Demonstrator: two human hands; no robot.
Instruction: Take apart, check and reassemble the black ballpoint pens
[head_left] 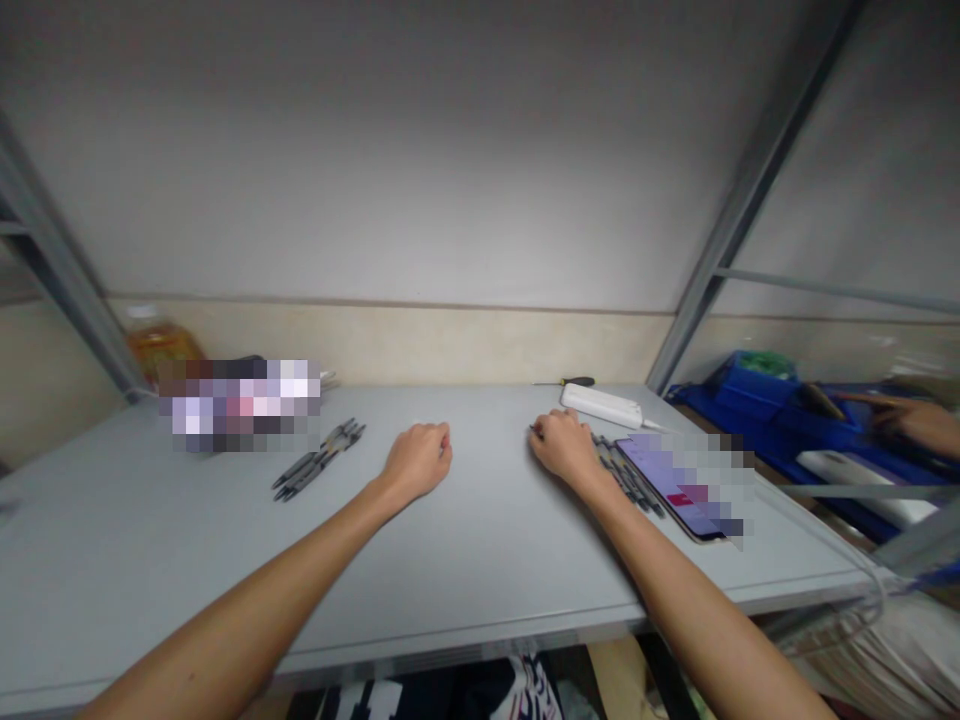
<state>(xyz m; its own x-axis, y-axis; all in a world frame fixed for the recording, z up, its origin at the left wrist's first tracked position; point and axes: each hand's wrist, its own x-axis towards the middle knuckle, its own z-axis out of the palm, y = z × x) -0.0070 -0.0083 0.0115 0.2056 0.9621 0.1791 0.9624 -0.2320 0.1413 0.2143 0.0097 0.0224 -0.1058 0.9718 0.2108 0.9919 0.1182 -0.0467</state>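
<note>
My left hand (421,458) is closed in a loose fist over the middle of the grey desk. Anything inside its fingers is hidden. To its left, several grey-and-black pens (319,460) lie side by side at a slant. My right hand (562,442) is closed too, and a dark, thin tip like a pen's pokes out at its fingers. Beside my right wrist lies a second row of several similar pens (630,478), partly covered by my forearm. A phone (679,495) with a lit screen, partly blurred out, rests right of that row.
A white power strip (601,406) and a screwdriver (574,381) lie near the back wall. At back left stand a bottle of amber liquid (165,350) and a pixelated object. Metal posts frame the desk; beyond the right one are blue trays (750,390) and another person's hand (926,425).
</note>
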